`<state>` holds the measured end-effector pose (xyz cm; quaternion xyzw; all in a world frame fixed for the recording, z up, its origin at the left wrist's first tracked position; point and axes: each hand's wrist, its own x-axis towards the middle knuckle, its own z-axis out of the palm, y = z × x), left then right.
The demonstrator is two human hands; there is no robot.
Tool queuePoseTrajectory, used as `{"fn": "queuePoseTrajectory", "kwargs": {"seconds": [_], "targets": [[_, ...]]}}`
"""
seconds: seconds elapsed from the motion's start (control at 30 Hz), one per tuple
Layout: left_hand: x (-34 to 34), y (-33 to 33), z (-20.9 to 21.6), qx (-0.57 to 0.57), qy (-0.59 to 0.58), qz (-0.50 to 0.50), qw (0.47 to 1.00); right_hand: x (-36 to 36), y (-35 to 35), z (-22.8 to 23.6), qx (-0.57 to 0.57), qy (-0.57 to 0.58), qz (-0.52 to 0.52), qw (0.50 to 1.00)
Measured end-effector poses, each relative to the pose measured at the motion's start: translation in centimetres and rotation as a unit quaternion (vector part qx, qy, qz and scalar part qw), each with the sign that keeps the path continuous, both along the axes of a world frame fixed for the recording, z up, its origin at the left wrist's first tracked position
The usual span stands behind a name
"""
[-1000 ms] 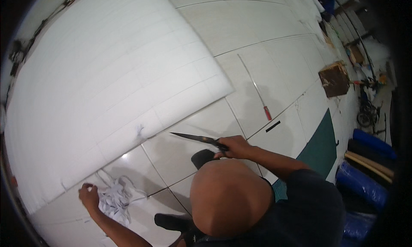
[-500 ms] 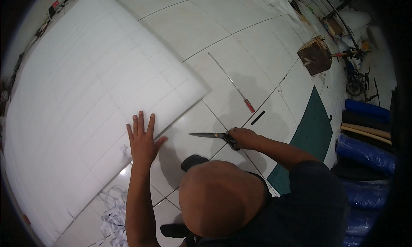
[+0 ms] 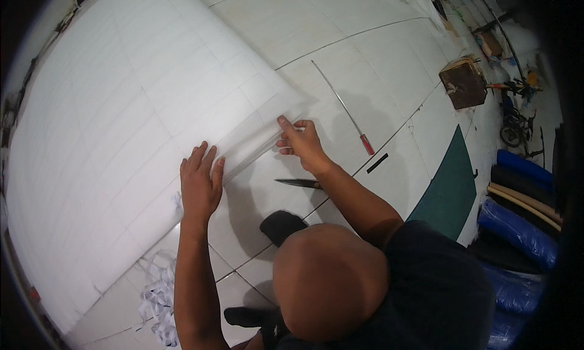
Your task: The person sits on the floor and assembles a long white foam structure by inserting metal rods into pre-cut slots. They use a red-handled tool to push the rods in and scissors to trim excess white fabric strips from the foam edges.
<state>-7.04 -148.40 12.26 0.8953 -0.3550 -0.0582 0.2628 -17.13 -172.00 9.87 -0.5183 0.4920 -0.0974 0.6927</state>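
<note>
A large stack of thin white sheeting (image 3: 121,112) lies across the left of the floor. My left hand (image 3: 202,182) rests on it near the front edge, palm down and fingers stretched out. At the near right corner my right hand (image 3: 303,144) has the sheeting's edge between thumb and fingers, and a see-through layer bends up there. Below my right forearm, a pair of scissors (image 3: 297,183) lies on the tiles, blades pointing left. The forearm hides their handles. Beyond it are a long thin screwdriver with a red handle (image 3: 367,144) and a short black strip (image 3: 378,163).
A dark green mat (image 3: 447,185) lies at the right, with rolls in blue wrapping (image 3: 517,231) stacked past it. A brown box-like block (image 3: 463,85) stands at the far right. Curled white ribbon scraps (image 3: 161,301) lie at the lower left. A dark-socked foot (image 3: 283,226) is near the scissors.
My right hand has let go of the scissors, leaving them on the floor, and has moved up and left to the sheeting's edge. My left hand stays on the sheeting, its thumb drawn in.
</note>
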Motion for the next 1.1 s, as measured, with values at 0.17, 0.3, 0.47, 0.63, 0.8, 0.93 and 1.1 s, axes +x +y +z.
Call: {"fn": "queuePoseTrajectory", "kwargs": {"seconds": [0.17, 0.3, 0.47, 0.63, 0.8, 0.93, 1.1], "targets": [[0.0, 0.3, 1.5, 0.027, -0.010, -0.015, 0.999, 0.9, -3.7, -0.5, -0.071, 0.062, 0.031, 0.995], [0.8, 0.3, 1.3, 0.060, -0.027, -0.027, 0.997, 1.1, -4.0, -0.1, -0.155, 0.053, 0.040, 0.986], [1.3, 0.4, 1.6, 0.065, 0.035, -0.017, 0.997, 0.8, -4.1, 1.4, -0.399, 0.201, 0.200, 0.872], [1.8, 0.3, 1.6, 0.099, 0.042, -0.017, 0.994, 1.7, -4.4, 2.3, -0.393, 0.237, 0.232, 0.858], [1.7, 0.2, 2.0, 0.100, 0.057, -0.026, 0.993, 2.5, -5.4, 3.3, -0.417, 0.244, 0.241, 0.842], [1.9, 0.6, 0.9, 0.058, 0.026, -0.029, 0.998, 3.3, -7.5, 0.9, -0.269, 0.193, 0.249, 0.910], [1.9, 0.6, 1.2, 0.099, 0.024, -0.029, 0.994, 3.6, -8.5, 1.1, -0.199, 0.115, 0.318, 0.920]]}}
